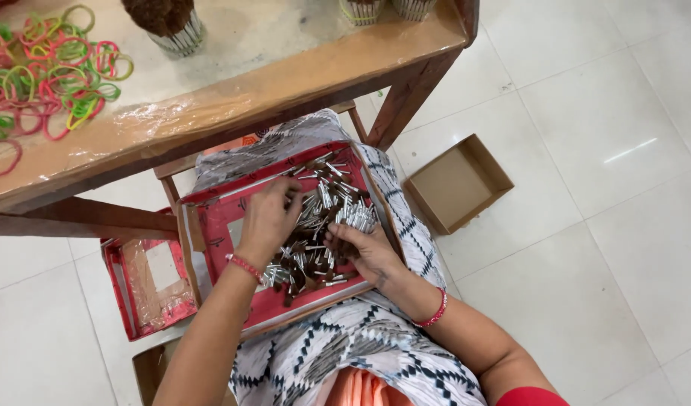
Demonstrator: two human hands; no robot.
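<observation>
Lap: red tray (pixel 219 218) resting on patterned cloth (pixel 345 346), holding a heap of small silver-and-brown sticks (pixel 326 218). Right hand (pixel 368 252) lies on the heap, fingers curled around several sticks. Left hand (pixel 268 218) presses into the heap, fingers bent; whether it grips any cannot be told. Red bangles on both wrists. Floor, left: second red tray (pixel 146 282). Floor, right: open cardboard box (pixel 458 183). Beyond: wooden table (pixel 285 75) with coloured rubber bands (pixel 48 64) and bundled sticks (pixel 168 22).

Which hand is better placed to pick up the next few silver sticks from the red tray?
Probably the right hand: its fingers already touch the silver sticks. The left hand lies at the pile's edge.
</observation>
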